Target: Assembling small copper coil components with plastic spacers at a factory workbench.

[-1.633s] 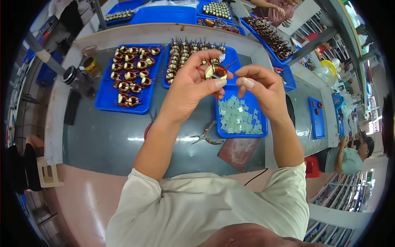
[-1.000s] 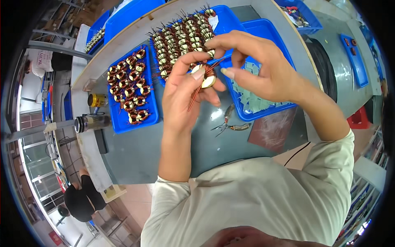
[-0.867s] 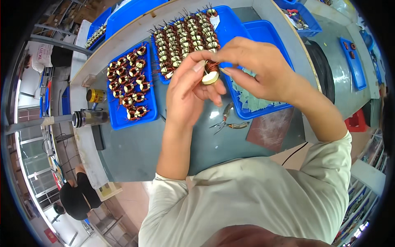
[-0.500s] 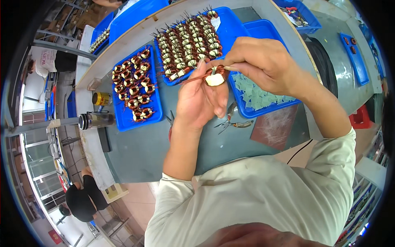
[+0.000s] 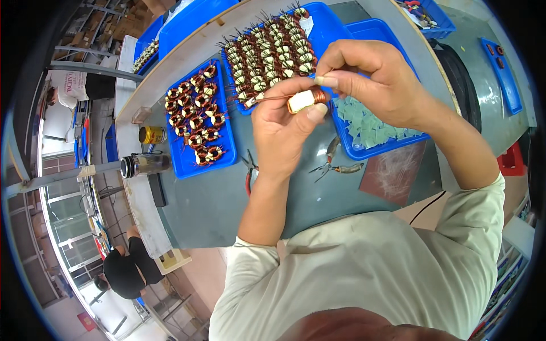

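Observation:
A copper-wound ring coil (image 5: 320, 95) with a cream-white block on its face is held in my left hand (image 5: 278, 133). The left thumb presses on its lower right side, and long wire leads stick out to the left. Just above the coil, my right hand (image 5: 378, 85) has thumb and forefinger pinched together. Whatever lies between those fingertips is too small to make out. Behind the hands is a blue tray (image 5: 327, 23) with rows of similar coils (image 5: 267, 54). Below the right hand, pale green square sheets (image 5: 367, 125) lie loose in another blue tray (image 5: 364, 154).
At left stands a blue tray (image 5: 219, 163) of loosely laid coils, beside a yellow tin (image 5: 152, 134) and a dark-lidded bottle (image 5: 145, 165). Pliers (image 5: 341, 168), red-handled cutters (image 5: 248, 170) and a scratched reddish board (image 5: 392, 173) lie nearer me. A low partition edges the bench.
My left thumb has come up onto the coil, which is now turned with its white block tilted. The right fingertips have lifted slightly off its top. The whole view has shifted a little.

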A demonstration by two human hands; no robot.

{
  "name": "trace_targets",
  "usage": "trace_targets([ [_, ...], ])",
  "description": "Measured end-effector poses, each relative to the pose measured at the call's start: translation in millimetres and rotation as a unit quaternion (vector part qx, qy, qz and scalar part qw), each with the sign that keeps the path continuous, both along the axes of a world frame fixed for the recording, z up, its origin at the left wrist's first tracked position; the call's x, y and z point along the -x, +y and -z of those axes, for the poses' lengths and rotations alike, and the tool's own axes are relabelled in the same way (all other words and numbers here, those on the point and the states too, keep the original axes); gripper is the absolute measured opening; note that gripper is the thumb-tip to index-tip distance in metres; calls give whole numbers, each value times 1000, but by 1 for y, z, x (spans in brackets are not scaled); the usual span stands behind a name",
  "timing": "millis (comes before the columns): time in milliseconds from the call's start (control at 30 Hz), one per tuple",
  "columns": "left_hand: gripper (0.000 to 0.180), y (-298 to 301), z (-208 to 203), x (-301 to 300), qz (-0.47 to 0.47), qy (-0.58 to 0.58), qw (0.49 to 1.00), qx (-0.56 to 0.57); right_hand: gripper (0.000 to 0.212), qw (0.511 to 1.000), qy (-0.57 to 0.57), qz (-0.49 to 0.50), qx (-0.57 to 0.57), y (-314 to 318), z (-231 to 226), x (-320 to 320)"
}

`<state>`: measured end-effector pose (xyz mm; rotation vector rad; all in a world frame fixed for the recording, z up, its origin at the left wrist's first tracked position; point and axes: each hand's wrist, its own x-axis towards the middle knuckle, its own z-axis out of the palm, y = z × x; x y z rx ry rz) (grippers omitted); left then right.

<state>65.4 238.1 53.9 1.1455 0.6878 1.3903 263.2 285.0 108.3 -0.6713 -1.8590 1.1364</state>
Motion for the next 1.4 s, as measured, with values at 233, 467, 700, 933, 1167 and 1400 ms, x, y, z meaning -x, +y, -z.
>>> trace_targets([
  [233, 36, -2, -3, 3, 29, -105, 993, 42, 17, 988, 34, -53, 139, 4, -4, -2],
  [467, 37, -2, -5, 4, 8, -46, 998, 38, 15, 998, -9, 12, 65, 0, 3, 0],
  [700, 40, -5, -8, 8, -12, 14, 1000, -9, 11, 981, -86, 25, -174, 3, 2, -2],
  [933, 43, 2, -5, 20, -5, 101, 983, -156, 15, 956, -152, 8, -250, -4, 5, 1],
  [1167, 44, 8, -8, 21, 17, 89, 982, -166, 17, 922, -191, 2, -337, 2, -1, -7],
  [1400, 41, -1, -11, 14, -17, 127, 974, -185, 22, 885, -158, 14, -437, 3, -9, -9],
])
